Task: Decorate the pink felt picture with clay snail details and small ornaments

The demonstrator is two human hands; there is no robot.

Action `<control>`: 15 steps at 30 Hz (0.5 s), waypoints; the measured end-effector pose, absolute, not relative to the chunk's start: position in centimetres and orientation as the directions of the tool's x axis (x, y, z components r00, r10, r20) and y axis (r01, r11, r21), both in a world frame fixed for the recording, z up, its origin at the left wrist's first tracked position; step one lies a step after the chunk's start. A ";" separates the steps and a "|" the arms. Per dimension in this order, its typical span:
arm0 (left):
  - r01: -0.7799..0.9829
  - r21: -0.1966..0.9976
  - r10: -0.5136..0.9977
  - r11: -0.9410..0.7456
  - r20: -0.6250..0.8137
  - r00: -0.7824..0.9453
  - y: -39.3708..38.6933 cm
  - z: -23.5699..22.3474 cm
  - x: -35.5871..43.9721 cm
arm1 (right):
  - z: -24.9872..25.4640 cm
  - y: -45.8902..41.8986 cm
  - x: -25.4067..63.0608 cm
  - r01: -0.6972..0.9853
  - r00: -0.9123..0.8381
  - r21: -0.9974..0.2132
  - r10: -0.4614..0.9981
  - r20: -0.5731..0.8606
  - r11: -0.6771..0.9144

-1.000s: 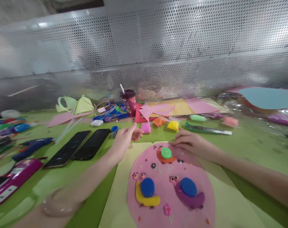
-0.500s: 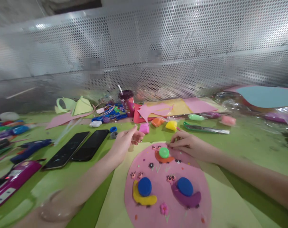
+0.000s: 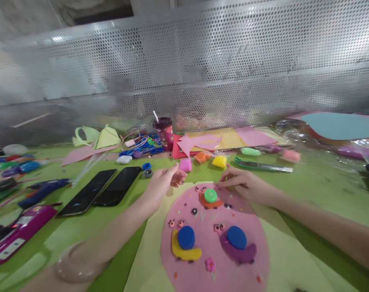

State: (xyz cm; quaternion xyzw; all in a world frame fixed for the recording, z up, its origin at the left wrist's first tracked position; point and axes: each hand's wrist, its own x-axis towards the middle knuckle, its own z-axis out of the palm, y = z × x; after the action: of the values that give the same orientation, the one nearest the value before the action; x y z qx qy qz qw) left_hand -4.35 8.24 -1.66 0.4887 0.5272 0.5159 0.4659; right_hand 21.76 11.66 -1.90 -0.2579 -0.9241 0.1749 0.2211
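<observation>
A pink paper disc (image 3: 199,251) lies on a pale yellow sheet (image 3: 148,259). On the disc are three clay snails: a yellow one (image 3: 186,254) and a purple one (image 3: 240,254) with blue bottle-cap shells, and an orange one (image 3: 205,200) with a green cap. A pink clay flower (image 3: 210,265) sits low between them. My left hand (image 3: 164,184) hovers by the disc's upper left, fingers loosely curled, thumb apart, nothing visible in it. At the disc's top right edge my right hand (image 3: 245,184) has its fingertips together; anything between them is too small to make out.
Beyond the hands lie pink clay (image 3: 185,164), orange (image 3: 202,157) and yellow (image 3: 219,162) packets, and a green utility knife (image 3: 263,165). Two phones (image 3: 119,187) and a magenta tool (image 3: 23,233) are left. A drink cup (image 3: 164,132) stands before the perforated metal panel (image 3: 233,73).
The view has shifted very slightly. Both hands stay nearly in place, with my left fingers turned a little; the snails and disc have not moved.
</observation>
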 end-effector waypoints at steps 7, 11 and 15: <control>0.067 0.997 0.996 -0.022 0.027 -0.079 8.3 -2.0 -4.5 | -2.5 11.7 21.8 0.375 -0.794 -0.390 0.509 0.333 0.841; 0.070 0.998 0.997 -0.011 0.016 -0.071 8.4 -2.1 -4.6 | -2.3 11.6 21.8 0.400 -0.779 -0.393 0.533 0.330 0.828; 0.077 0.997 0.997 -0.013 0.019 -0.069 8.4 -2.2 -4.6 | -2.1 11.6 21.8 0.393 -0.791 -0.374 0.517 0.328 0.840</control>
State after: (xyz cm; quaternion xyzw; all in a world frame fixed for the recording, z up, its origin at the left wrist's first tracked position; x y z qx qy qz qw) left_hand -4.64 8.39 -2.16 0.5050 0.5319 0.5017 0.4587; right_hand 21.83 11.56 -2.14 -0.2432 -0.9352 0.1448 0.2129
